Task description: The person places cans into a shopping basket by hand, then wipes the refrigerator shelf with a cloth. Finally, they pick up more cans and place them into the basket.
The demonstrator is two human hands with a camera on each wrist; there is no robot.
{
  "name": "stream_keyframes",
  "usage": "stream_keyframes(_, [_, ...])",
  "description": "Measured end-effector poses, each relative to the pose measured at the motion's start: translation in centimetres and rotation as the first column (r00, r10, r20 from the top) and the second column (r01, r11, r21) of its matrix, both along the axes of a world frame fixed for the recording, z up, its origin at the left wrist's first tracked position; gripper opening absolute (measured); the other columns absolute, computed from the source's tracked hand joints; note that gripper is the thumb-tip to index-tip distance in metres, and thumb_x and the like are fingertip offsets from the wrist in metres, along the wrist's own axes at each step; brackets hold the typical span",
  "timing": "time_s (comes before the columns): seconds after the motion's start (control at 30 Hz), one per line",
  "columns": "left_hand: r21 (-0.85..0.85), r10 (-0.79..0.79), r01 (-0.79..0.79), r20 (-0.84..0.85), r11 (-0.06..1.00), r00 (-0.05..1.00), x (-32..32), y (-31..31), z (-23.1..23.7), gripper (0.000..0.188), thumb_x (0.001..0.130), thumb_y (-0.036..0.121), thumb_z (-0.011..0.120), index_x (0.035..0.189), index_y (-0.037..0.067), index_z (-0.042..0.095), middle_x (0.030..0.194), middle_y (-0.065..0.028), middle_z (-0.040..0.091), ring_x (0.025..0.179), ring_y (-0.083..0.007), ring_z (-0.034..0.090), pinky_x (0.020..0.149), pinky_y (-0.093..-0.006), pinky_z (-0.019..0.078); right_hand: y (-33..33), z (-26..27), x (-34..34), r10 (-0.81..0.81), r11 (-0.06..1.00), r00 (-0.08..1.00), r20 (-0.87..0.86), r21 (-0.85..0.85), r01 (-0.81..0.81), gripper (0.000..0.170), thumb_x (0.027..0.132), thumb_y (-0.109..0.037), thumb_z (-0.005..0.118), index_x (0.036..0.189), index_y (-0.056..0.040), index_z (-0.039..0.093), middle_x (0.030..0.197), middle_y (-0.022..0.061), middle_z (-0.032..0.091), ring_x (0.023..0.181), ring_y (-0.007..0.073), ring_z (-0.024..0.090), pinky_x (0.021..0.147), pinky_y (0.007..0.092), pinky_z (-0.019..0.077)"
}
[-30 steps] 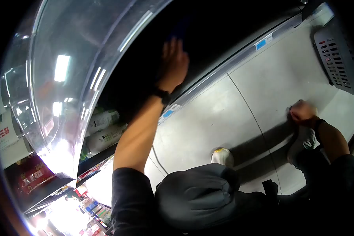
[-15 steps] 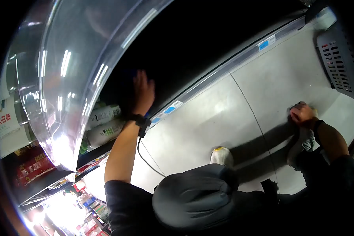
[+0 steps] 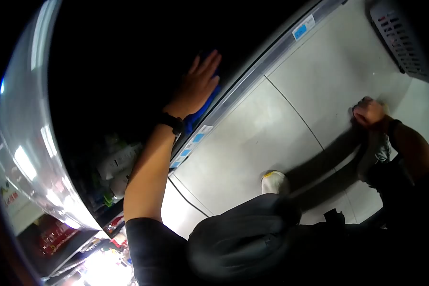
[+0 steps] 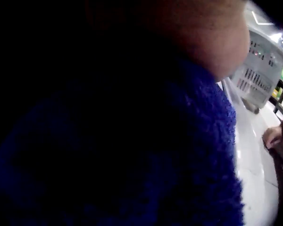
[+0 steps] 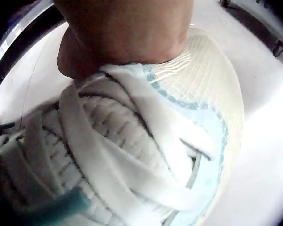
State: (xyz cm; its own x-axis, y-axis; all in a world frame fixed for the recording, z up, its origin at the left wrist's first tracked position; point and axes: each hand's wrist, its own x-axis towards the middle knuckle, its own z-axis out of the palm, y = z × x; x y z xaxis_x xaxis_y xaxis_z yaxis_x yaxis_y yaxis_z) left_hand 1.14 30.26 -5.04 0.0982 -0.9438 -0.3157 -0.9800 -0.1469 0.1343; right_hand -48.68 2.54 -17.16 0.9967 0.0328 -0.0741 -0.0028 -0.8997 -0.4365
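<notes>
My left hand [image 3: 193, 90] lies over a blue cloth [image 3: 202, 110], fingers straight and slightly spread, on a dark low shelf just inside its front edge. The left wrist view is mostly filled by the fuzzy cloth [image 4: 207, 141], much of it in shadow. Over on the right, my right hand [image 3: 368, 113] is idle at the toe of a laced white shoe [image 5: 127, 141], its fingers loosely curled and mostly hidden in the right wrist view. No object shows in it.
Clear plastic [image 3: 24, 152] curves along the left, above white bottles [image 3: 117, 162] on the shelf. Price labels [image 3: 303, 27] line the shelf's front strip. A grey slotted basket [image 3: 400, 40] stands on the floor at upper right. A black cable [image 3: 188, 201] trails from the left wrist.
My left hand first swept down and left along the shelf, then back up and right, uncovering blue cloth beneath it. My right hand stays by the shoe while the head view shifts.
</notes>
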Motion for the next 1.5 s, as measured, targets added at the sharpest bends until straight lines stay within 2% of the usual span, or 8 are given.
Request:
stream_keyframes(0.13, [-0.049, 0.208, -0.205, 0.063, 0.978, 0.976, 3.6, -1.5, -1.5, 0.057, 0.105, 0.041, 0.029, 0.156, 0.02, 0.018, 0.163, -0.0038, 0.013, 0.148, -0.0382, 0.014, 0.119, -0.0534, 0.0214, 0.1, 0.4, 0.1, -0.038, 0.998, 0.998, -0.043, 0.047, 0.04, 0.012, 0.077, -0.008, 0.067, 0.084, -0.0079, 0.057, 0.074, 0.0113, 0.06, 0.073, 0.0325, 0.061, 0.071, 0.043, 0.048])
stream_keyframes(0.37, [-0.158, 0.682, -0.684, -0.076, 0.712, 0.728, 11.1, 0.6, -2.4, 0.064, 0.104, 0.048, 0.021, 0.156, 0.01, 0.017, 0.164, -0.0093, 0.01, 0.148, -0.036, 0.016, 0.121, -0.0495, 0.0133, 0.3, 0.3, -0.3, -0.1, 0.99, 0.993, -0.059, 0.091, 0.105, 0.008, 0.076, -0.006, 0.063, 0.078, -0.0065, 0.055, 0.073, 0.0121, 0.056, 0.073, 0.0333, 0.058, 0.07, 0.0436, 0.0455])
stream_keyframes(0.5, [-0.114, 0.788, -0.782, 0.148, 0.613, 0.597, 15.5, 5.3, -2.1, 0.064, 0.104, 0.05, 0.019, 0.156, 0.013, 0.018, 0.163, -0.0086, 0.013, 0.147, -0.0359, 0.022, 0.121, -0.0491, 0.013, 0.5, 0.7, 0.3, -0.106, 0.989, 0.993, -0.057, 0.095, 0.111, 0.008, 0.076, -0.004, 0.062, 0.078, -0.0059, 0.055, 0.073, 0.0122, 0.056, 0.073, 0.0334, 0.057, 0.071, 0.0433, 0.0452])
stream_keyframes(0.53, [-0.056, 0.649, -0.682, 0.371, 0.729, 0.664, 16.7, 6.8, -2.2, 0.064, 0.104, 0.05, 0.019, 0.156, 0.013, 0.019, 0.163, -0.0084, 0.017, 0.146, -0.0356, 0.024, 0.12, -0.0497, 0.0136, 0.6, 0.9, 0.2, -0.107, 0.99, 0.99, -0.089, 0.084, 0.114, 0.007, 0.076, -0.004, 0.062, 0.078, -0.0057, 0.055, 0.072, 0.0123, 0.056, 0.072, 0.0334, 0.057, 0.07, 0.0433, 0.045])
stream_keyframes(0.77, [-0.127, 0.732, -0.731, 0.273, 0.671, 0.625, 22.2, 10.8, -3.9, 0.064, 0.103, 0.05, 0.022, 0.154, 0.01, 0.026, 0.159, -0.0111, 0.028, 0.142, -0.0351, 0.033, 0.117, -0.0473, 0.025, 0.6, 0.3, -0.2, -0.11, 0.99, 0.991, -0.071, 0.084, 0.116, 0.009, 0.077, -0.003, 0.063, 0.079, -0.0041, 0.055, 0.072, 0.0131, 0.056, 0.072, 0.0337, 0.057, 0.069, 0.0433, 0.0454])
stream_keyframes(0.9, [-0.147, 0.879, -0.877, 0.223, 0.457, 0.42, 22.7, 11.1, -4.2, 0.062, 0.104, 0.047, 0.026, 0.151, 0.008, 0.032, 0.156, -0.0128, 0.034, 0.14, -0.0356, 0.036, 0.115, -0.0456, 0.0297, 0.4, -0.2, -0.7, -0.118, 0.99, 0.989, -0.09, 0.071, 0.125, 0.009, 0.077, -0.003, 0.064, 0.079, -0.0032, 0.055, 0.073, 0.0131, 0.056, 0.073, 0.0334, 0.058, 0.069, 0.0433, 0.0458])
stream_keyframes(1.0, [-0.198, 0.673, -0.648, 0.324, 0.736, 0.665, 33.6, 19.3, -11.2, 0.063, 0.103, 0.05, 0.025, 0.148, 0.007, 0.037, 0.154, -0.0152, 0.036, 0.14, -0.036, 0.036, 0.114, -0.0454, 0.0303, 0.5, 1.2, -0.2, -0.1, 0.987, 0.988, -0.115, 0.114, 0.113, 0.009, 0.077, -0.003, 0.064, 0.081, -0.0022, 0.056, 0.074, 0.0132, 0.056, 0.074, 0.0334, 0.058, 0.069, 0.0437, 0.0459])
stream_keyframes(1.5, [0.166, 0.714, -0.874, 0.517, 0.458, 0.472, 29.6, 20.4, -6.3, 0.063, 0.103, 0.047, 0.02, 0.143, 0.005, 0.044, 0.149, -0.0199, 0.042, 0.138, -0.0385, 0.038, 0.115, -0.0489, 0.0286, 0.5, 0.4, 0.3, -0.141, 0.988, 0.987, -0.084, 0.047, 0.145, 0.011, 0.08, -0.006, 0.066, 0.083, -0.0037, 0.056, 0.073, 0.0126, 0.059, 0.073, 0.032, 0.061, 0.065, 0.0434, 0.0469])
